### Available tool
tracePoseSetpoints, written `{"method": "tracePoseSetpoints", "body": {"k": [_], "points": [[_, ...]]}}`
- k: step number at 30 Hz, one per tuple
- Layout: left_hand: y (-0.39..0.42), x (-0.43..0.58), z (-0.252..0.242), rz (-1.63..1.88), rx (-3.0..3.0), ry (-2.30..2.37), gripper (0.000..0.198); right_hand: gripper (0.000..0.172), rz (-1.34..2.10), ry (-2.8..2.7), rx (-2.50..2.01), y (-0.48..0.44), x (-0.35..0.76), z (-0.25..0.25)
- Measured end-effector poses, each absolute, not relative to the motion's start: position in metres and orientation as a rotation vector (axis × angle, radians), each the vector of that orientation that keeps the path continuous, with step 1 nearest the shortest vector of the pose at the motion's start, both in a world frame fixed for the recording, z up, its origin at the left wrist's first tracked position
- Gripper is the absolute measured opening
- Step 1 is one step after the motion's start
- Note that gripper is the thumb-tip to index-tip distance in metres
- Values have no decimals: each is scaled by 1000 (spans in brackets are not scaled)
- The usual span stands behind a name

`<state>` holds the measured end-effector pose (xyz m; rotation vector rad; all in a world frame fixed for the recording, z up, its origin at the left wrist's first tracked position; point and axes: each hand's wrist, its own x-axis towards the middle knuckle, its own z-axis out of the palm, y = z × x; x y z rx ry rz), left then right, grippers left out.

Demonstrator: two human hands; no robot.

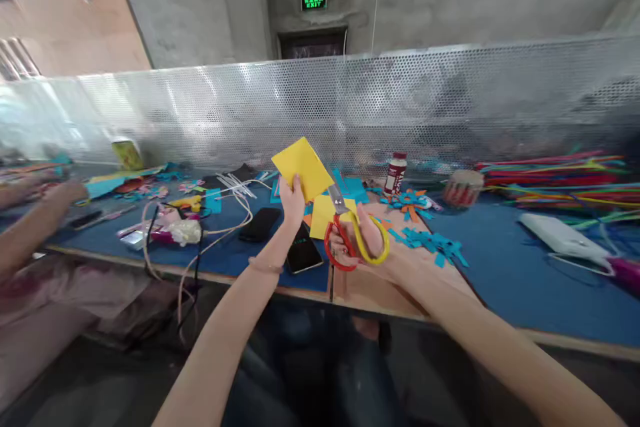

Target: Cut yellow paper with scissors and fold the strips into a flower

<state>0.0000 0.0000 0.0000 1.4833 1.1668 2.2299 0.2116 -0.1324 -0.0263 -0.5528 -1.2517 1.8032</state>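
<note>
My left hand [291, 200] is closed on the lower edge of a yellow paper sheet [302, 165], holding it up above the table. My right hand [367, 238] has its fingers through the red and yellow handles of a pair of scissors [349, 235]. The blades point up and touch the sheet's right edge. A second yellow piece [323, 213] lies on the table just below the scissors. Blue paper scraps [431, 243] are scattered to the right of my right hand.
Two dark phones [259, 223] lie by my left wrist, with white cables [235, 213] beside them. A small bottle [395, 174], a tape roll [463, 188] and a pile of coloured sticks [565, 177] sit at the right. Another person's arm [30, 220] reaches in at far left. A perforated metal screen [350, 107] backs the table.
</note>
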Motion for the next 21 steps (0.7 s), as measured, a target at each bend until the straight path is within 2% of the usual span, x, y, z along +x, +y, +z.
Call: {"method": "tracePoseSetpoints", "body": {"k": [5, 11, 21], "points": [[-2, 1, 1, 2231, 1494, 1171, 30, 28, 1803, -1267, -555, -134, 223, -24], [-5, 2, 2, 2237, 1508, 1195, 31, 41, 1817, -1314, -578, -132, 238, -16], [-4, 1, 1, 2223, 1505, 1198, 31, 33, 1762, -1338, -619, -127, 234, -14]]}}
